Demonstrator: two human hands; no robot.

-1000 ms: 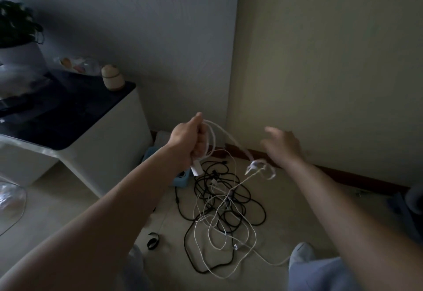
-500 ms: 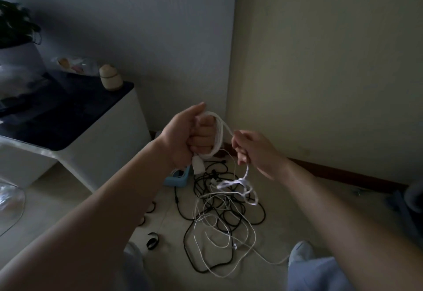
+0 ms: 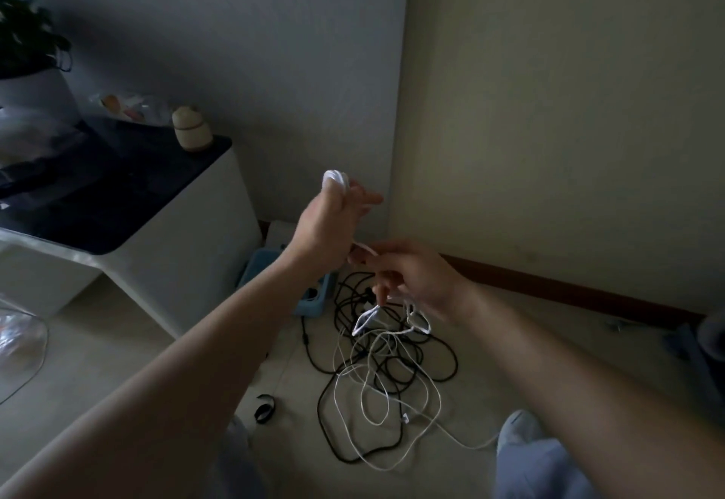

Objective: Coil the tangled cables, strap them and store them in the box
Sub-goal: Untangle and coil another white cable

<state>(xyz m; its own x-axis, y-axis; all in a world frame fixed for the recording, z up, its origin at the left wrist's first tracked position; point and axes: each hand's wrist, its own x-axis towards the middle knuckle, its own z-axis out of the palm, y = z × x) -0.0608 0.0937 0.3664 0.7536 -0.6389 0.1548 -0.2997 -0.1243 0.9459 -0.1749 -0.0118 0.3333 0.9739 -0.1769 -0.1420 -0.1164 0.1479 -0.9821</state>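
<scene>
My left hand (image 3: 327,224) is raised over the floor with loops of a white cable (image 3: 336,177) wound over its thumb and fingers; the fingers point right. My right hand (image 3: 408,275) sits just below it and pinches the same white cable, which hangs down in loops to the floor. On the floor lies a tangle of black and white cables (image 3: 382,377). A blue box (image 3: 314,298) stands on the floor behind my left forearm, partly hidden. A black strap (image 3: 263,412) lies on the floor to the left of the tangle.
A white cabinet with a dark top (image 3: 129,200) stands at left, carrying a small jar (image 3: 191,128) and a potted plant (image 3: 27,66). The walls meet in a corner behind the cables. My knees show at the bottom edge. A clear plastic item (image 3: 19,345) lies far left.
My left hand has risen and its fingers have opened out, with the white loops now over the thumb. My right hand has moved under it, drawing more white cable up from the floor.
</scene>
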